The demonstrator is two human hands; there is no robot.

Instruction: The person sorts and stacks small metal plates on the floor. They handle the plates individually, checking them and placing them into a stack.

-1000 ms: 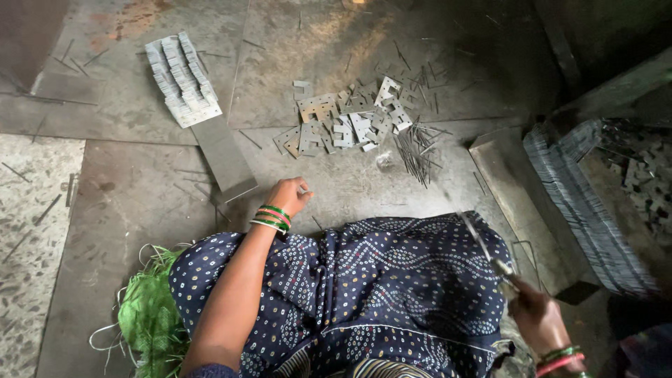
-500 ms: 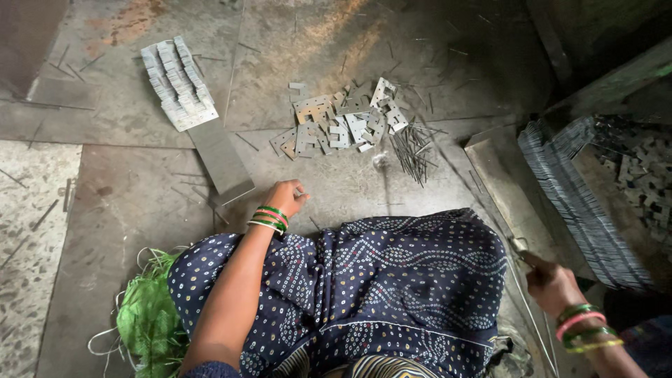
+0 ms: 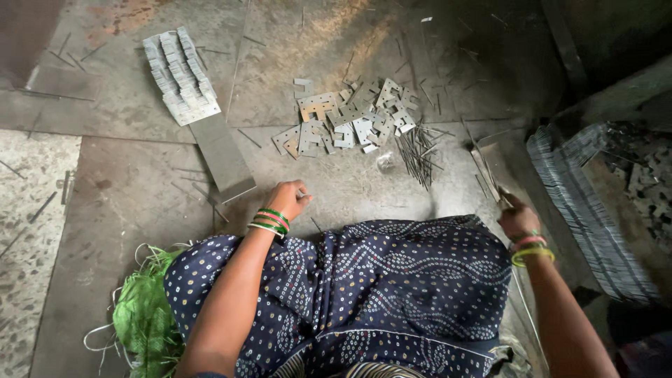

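Right hand [image 3: 519, 218] closed on a thin rod [image 3: 488, 171], long axis running up-left from the grip toward the rod bundle [image 3: 418, 155] on the floor [image 3: 140, 203]. Left hand [image 3: 287, 199] loosely curled, contents not discernible, resting on the floor; plates [image 3: 350, 120] lie beyond it, nearer the left hand.
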